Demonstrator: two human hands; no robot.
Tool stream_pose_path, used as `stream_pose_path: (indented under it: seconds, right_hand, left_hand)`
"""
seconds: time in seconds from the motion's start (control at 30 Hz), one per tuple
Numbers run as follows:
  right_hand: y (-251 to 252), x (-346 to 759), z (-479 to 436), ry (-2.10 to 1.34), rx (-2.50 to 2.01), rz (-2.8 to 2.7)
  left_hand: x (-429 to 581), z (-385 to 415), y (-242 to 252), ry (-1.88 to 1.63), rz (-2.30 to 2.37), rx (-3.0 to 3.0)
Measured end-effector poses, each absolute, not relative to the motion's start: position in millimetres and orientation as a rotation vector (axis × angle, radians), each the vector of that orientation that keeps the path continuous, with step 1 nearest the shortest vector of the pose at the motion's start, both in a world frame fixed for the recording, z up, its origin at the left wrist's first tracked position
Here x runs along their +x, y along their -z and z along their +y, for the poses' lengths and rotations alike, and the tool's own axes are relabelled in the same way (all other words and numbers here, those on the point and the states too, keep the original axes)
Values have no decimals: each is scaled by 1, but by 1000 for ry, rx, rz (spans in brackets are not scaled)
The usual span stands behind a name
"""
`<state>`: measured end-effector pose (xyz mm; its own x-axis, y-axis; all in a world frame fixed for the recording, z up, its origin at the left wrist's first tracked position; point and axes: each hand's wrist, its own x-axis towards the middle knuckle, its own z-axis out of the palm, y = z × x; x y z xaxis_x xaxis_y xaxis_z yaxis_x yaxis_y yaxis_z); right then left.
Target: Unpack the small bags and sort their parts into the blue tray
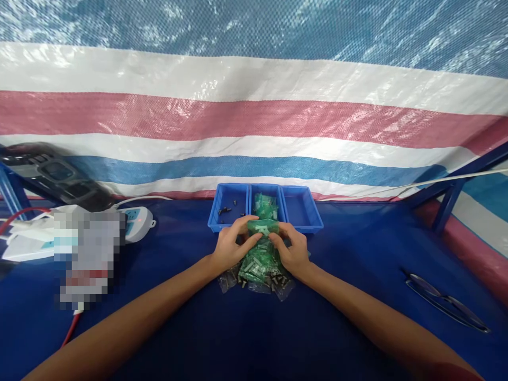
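Between both hands I hold a small green plastic bag (pixel 262 226) with pale parts inside, each hand pinching one side of it. My left hand (pixel 234 243) has thumb and fingers closed on its left edge. On the right edge, my right hand (pixel 291 247) grips in the same way. Beneath them lies a pile of green bags (pixel 256 264) filled with light-coloured pieces. Clear bags of dark screws (pixel 280 281) rest around the pile's front. Just beyond my hands, more green bags (pixel 265 203) sit in the middle blue bin.
The left blue bin (pixel 213 214) holds several dark screws (pixel 224 210); the right blue bin (pixel 317 217) stands beside the middle one. Glasses (pixel 446 301) lie at right. A power strip (pixel 138 223), cables and a black bagged object (pixel 55 172) are at left. Striped sheeting (pixel 254 116) hangs behind.
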<state>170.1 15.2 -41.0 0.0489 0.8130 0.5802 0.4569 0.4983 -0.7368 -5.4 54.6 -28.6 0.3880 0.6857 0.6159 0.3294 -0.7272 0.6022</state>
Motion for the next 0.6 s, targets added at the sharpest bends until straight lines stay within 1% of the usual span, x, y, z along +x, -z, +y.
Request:
stream_pose_path:
  seconds: [0.3,0.43,0.6]
  right_hand:
    - [44,172,14,-420,-1097,-1582]
    - [45,171,15,-360,-1116,-1597]
    - [43,170,15,-279,-1100,-1624]
  left_hand:
    - [-5,56,29,-1419,804,2349]
    - [-5,54,28,-1552,811,2418]
    - [-8,52,29,-1594,816,2476]
